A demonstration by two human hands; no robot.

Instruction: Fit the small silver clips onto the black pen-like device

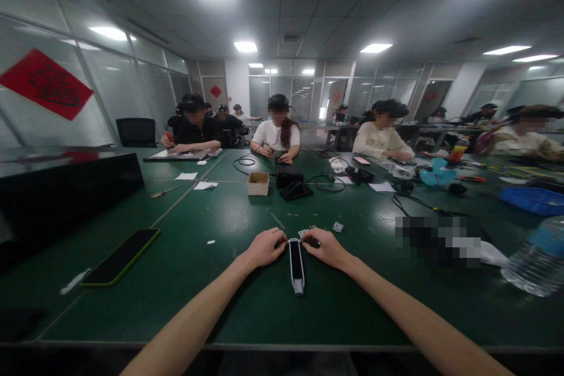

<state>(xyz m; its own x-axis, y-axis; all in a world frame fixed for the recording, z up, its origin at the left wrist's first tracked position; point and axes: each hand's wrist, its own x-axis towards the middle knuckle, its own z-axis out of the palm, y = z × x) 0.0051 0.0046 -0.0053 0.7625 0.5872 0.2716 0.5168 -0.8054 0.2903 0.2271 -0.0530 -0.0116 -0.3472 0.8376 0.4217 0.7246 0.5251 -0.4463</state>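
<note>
near the table (211, 305) front edge our left hand (264, 248) and right hand (326, 248) touch the far end of the device (296, 264), fingers curled; we cannot tell the grip.

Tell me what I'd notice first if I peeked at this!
Two bare arms reach in; the left hand and right hand meet at the far end of a slim black-and-white device on the green table. A green-cased phone lies left, a water bottle at the right edge.
</note>
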